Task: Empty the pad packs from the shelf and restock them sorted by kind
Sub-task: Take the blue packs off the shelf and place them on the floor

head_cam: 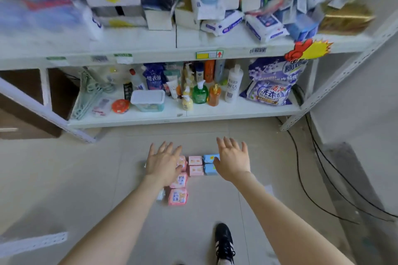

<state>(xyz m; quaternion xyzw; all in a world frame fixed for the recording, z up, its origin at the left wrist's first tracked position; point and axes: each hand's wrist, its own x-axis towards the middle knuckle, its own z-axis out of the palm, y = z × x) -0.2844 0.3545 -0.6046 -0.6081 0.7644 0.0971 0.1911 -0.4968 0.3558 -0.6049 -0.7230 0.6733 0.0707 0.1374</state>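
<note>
Pink pad packs (178, 196) beside blue pad packs (210, 169) on the floor (86, 178) near the shelf (215, 118), your left hand (163, 163) and right hand (231, 161) spread wide, empty.

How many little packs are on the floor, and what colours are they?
Blue packs: 2
Pale pink packs: 2
Darker pink packs with blue labels: 3 showing; the left hand may hide more
Total: 7 showing

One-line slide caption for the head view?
Left hand and right hand, both open, over pink pad packs and blue pad packs grouped on the floor before the shelf.
</note>
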